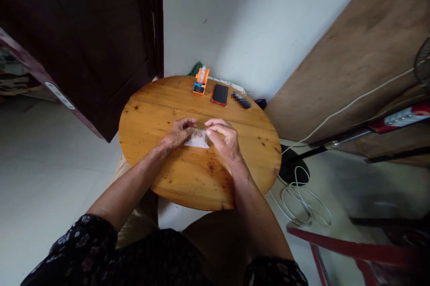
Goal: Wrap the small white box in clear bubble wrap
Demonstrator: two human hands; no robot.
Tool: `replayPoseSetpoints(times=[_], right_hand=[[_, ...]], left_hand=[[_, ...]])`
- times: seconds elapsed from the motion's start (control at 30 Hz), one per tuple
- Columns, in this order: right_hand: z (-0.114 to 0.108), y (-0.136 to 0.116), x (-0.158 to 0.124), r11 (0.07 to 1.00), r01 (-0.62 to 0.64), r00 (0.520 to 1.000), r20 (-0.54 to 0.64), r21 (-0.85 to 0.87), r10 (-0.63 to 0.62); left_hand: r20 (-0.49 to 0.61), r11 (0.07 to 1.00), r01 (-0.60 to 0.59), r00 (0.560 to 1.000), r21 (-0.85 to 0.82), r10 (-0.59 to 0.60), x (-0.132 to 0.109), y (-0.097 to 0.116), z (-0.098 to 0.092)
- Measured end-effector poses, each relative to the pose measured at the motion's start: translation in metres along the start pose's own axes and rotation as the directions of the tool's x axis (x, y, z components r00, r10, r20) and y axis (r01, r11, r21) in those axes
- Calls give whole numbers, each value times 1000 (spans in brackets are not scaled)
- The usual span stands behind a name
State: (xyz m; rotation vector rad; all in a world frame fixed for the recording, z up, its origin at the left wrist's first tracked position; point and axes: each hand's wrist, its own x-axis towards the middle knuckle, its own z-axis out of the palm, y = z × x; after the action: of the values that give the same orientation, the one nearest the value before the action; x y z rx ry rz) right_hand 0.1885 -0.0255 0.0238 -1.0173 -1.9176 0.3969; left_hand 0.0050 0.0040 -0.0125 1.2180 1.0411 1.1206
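Observation:
A small, whitish, see-through packet [197, 139] with reddish print lies low over the round wooden table [181, 178], in front of my body. My left hand [179, 133] pinches its upper left corner between thumb and fingers. At the upper right corner, the thumb and index finger of my right hand [225, 139] come together on the packet's edge, with the other fingers curled above. The packet's exact kind is too small to make out.
Along the table's far side stand an orange and blue tape dispenser [200, 81], a phone with a red edge [220, 94] and a blurred dark object [242, 100]. A dark door [83, 44] is at left. White cable [302, 201] coils on the floor at right, near a red-framed chair [346, 243].

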Motion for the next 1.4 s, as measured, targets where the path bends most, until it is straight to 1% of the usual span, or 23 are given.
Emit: replayPoseSetpoints(times=[0.1,0.23,0.37,0.47,0.6,0.7,0.77,0.87,0.93,1.0,1.07,1.17,1.33,1.4], right_hand=[[-5,6,2,992,-106,985,-130,70,115],[-4,17,4,986,-123,962,-229,113,146],[-1,25,3,980,-155,947,-265,126,183],[-1,26,3,972,-192,938,-267,134,221],[0,28,2,966,-217,943,-226,144,245],[1,30,1,965,-220,952,-187,144,245],[2,32,2,964,-226,959,-140,141,245],[-1,32,2,954,-255,966,6,156,257],[-3,30,1,947,-275,959,123,164,256],[-5,26,1,951,-268,951,196,151,237],[-5,22,0,965,-231,956,212,124,201],[-2,20,-2,985,-145,972,201,90,124],[4,19,-3,1000,26,985,170,-16,-23],[5,16,-3,998,56,986,162,-41,-48]], left_hand=[[-37,998,1,999,-66,-4,1,1,0],[-142,988,-14,990,-153,-8,4,3,-3],[-250,985,29,966,-172,-72,5,7,-7],[-281,984,76,952,-162,-119,4,11,-10],[-240,979,159,953,-124,-186,2,16,-12],[-206,980,181,959,-87,-195,-1,18,-12],[-171,980,186,966,-64,-195,-2,20,-11],[-102,978,207,973,-3,-206,-4,20,-11],[-71,976,212,975,38,-209,-4,21,-12],[-47,977,206,978,58,-203,-6,21,-11],[-14,980,189,982,61,-189,-8,23,-9],[29,983,173,984,66,-175,-11,27,-6],[32,979,177,983,100,-181,-11,26,-4],[37,979,176,983,100,-181,-10,24,-4]])
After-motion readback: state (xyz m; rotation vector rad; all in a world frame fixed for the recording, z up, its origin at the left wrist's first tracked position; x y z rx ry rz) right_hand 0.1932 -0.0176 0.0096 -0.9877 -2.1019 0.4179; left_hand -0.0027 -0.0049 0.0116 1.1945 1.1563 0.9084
